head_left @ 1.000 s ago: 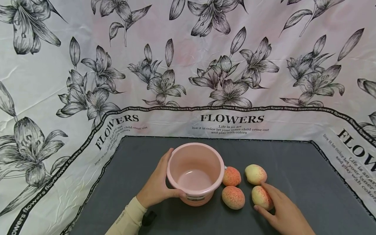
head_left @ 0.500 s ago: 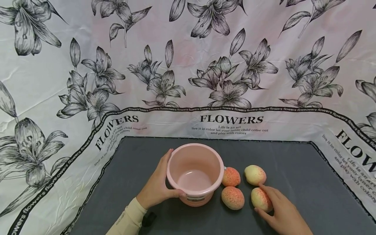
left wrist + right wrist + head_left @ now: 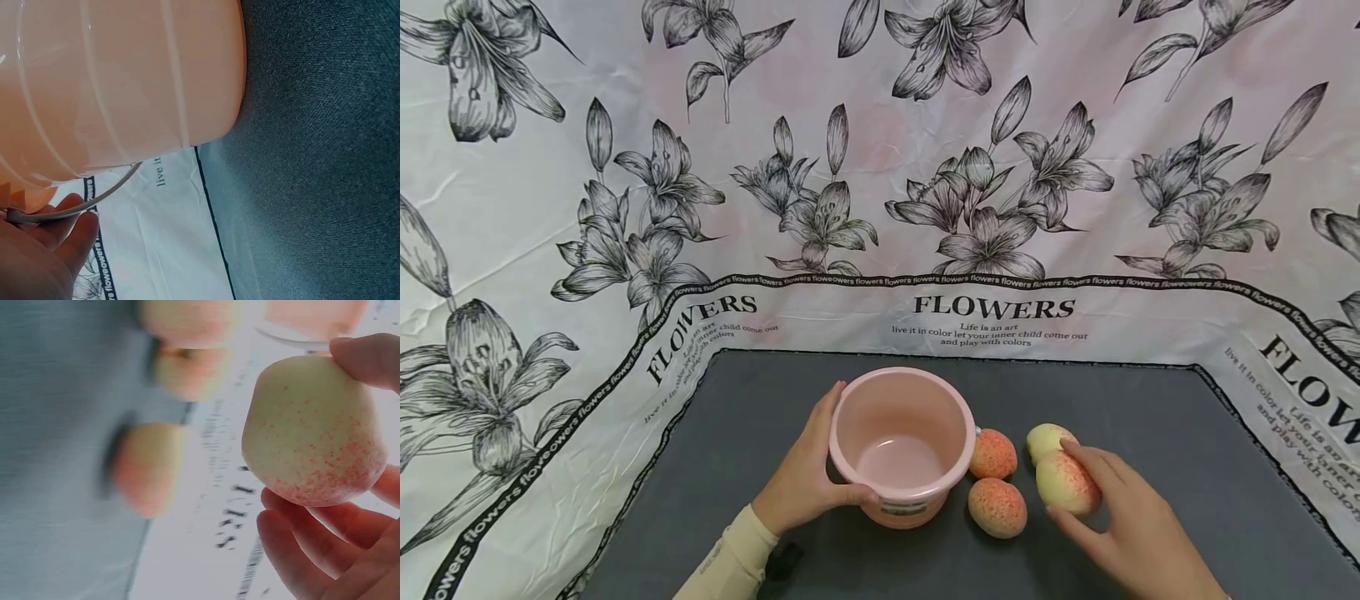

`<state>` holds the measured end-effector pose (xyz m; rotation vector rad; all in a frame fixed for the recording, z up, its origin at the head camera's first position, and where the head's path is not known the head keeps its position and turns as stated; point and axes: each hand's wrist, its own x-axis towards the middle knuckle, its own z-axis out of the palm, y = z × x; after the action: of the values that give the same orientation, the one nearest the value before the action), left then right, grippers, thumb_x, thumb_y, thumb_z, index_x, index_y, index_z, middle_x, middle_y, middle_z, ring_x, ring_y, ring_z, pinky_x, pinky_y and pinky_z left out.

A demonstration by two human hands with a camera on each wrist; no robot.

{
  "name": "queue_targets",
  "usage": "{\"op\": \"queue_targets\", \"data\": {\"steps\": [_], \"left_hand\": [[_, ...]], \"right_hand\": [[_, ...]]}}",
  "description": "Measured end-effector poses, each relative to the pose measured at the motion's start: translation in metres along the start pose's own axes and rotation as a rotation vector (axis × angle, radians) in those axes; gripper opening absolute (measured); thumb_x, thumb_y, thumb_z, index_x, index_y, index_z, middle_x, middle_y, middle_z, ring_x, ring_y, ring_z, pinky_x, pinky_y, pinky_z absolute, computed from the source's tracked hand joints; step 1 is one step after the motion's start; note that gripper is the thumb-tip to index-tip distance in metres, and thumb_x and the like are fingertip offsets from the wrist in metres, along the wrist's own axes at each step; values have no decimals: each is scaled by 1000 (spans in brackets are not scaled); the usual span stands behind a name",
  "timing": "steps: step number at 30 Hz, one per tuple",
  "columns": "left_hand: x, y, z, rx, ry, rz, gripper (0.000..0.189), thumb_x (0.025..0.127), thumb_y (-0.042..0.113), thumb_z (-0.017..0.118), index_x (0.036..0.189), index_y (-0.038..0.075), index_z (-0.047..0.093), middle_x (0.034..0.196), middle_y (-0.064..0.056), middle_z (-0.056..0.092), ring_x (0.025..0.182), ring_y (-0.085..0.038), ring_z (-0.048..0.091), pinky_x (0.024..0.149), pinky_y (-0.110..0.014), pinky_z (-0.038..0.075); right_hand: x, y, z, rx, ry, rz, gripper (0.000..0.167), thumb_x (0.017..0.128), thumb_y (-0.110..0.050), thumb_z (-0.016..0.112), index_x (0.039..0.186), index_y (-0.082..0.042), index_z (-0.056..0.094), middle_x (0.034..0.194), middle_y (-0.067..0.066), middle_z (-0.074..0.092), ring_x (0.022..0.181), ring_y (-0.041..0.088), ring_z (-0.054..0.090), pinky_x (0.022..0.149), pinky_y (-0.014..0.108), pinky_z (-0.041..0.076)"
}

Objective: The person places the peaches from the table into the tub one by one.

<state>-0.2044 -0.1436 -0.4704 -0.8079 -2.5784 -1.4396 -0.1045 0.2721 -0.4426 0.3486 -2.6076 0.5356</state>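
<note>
A pink plastic bucket [image 3: 902, 417] stands upright on the table, its visible inside bare. My left hand [image 3: 808, 475] grips its rim from the left, thumb at the front; in the left wrist view, fingers [image 3: 80, 240] lie by the thin wire handle [image 3: 112, 190]. My right hand [image 3: 1127, 512] holds a yellow-and-red peach [image 3: 1066, 483] between thumb and fingers, off the table in the right wrist view. Behind it, partly covered, lies a pale peach [image 3: 1047, 437]. Two redder peaches, one rear [image 3: 994, 454] and one front [image 3: 997, 508], lie just right of the bucket.
A dark grey cloth [image 3: 737, 400] covers the tabletop, with a white printed border [image 3: 992, 321] around it. A flower-patterned sheet [image 3: 880, 133] rises at the back. A small black object [image 3: 784, 560] sits beside the left sleeve [image 3: 730, 554].
My right hand has lifted its peach, which now overlaps the pale one behind it in the head view. The left hand and the bucket have stayed in place.
</note>
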Motion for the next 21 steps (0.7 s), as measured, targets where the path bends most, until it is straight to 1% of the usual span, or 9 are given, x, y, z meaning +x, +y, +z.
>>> {"op": "queue_targets", "data": {"steps": [4, 6, 8, 10, 11, 13, 15, 19, 21], "left_hand": [[-3, -2, -2, -3, 14, 0, 146, 67, 73, 95, 175, 38, 2, 182, 5, 13, 164, -26, 31, 120, -68, 42], [-3, -3, -3, -3, 18, 2, 146, 67, 73, 95, 175, 38, 2, 182, 5, 13, 164, -26, 31, 120, -68, 42], [-3, -2, -3, -7, 17, -5, 146, 67, 71, 95, 174, 39, 2, 182, 6, 13, 164, -25, 30, 121, -67, 41], [-2, -1, -4, -14, 8, -11, 146, 68, 69, 97, 174, 39, 2, 182, 7, 12, 164, -25, 30, 121, -66, 41], [-2, -2, -3, -13, 4, -13, 146, 68, 68, 97, 174, 39, 2, 182, 8, 12, 164, -24, 30, 121, -66, 42], [-1, -2, -3, -13, -7, -18, 145, 69, 66, 97, 174, 40, 0, 182, 9, 11, 164, -22, 31, 121, -64, 43], [0, -2, -4, -19, -13, -14, 145, 70, 65, 97, 174, 40, 0, 182, 8, 11, 163, -22, 31, 121, -64, 43], [-1, -1, -4, -31, -19, -15, 144, 71, 66, 96, 174, 39, 0, 182, 4, 13, 163, -22, 32, 121, -64, 43], [-1, 0, -5, -31, -22, -15, 143, 71, 67, 95, 174, 39, 0, 182, 2, 13, 163, -22, 32, 121, -63, 43]], "right_hand": [[24, -21, -13, 50, 72, -56, 89, 77, -35, 101, 155, -26, 59, 137, 0, 68, 114, 20, 68, 90, 9, 48], [37, -31, -16, 77, 72, -73, 91, 78, -33, 100, 157, -29, 56, 141, -2, 67, 117, 18, 67, 92, 6, 46], [47, -41, -17, 101, 55, -91, 91, 80, -31, 99, 159, -30, 54, 143, -2, 66, 117, 16, 67, 89, 13, 53], [56, -50, -14, 110, 33, -109, 91, 81, -32, 98, 160, -30, 53, 145, -3, 64, 119, 15, 66, 87, 24, 59], [60, -54, -12, 119, 23, -120, 91, 82, -32, 98, 160, -29, 53, 146, -3, 64, 120, 15, 66, 87, 31, 61], [67, -63, -7, 139, 12, -142, 90, 82, -33, 98, 160, -28, 53, 146, -2, 64, 116, 13, 66, 83, 36, 62], [75, -72, -1, 159, 8, -170, 90, 82, -33, 98, 160, -28, 53, 145, -3, 64, 116, 12, 66, 84, 38, 62], [88, -87, 12, 271, -34, -205, 85, 85, -28, 96, 159, -28, 53, 145, -6, 64, 117, 8, 65, 88, 31, 61], [94, -94, 19, 325, -60, -212, 82, 87, -29, 94, 158, -29, 53, 145, -9, 63, 121, 8, 66, 93, 31, 62]]}}
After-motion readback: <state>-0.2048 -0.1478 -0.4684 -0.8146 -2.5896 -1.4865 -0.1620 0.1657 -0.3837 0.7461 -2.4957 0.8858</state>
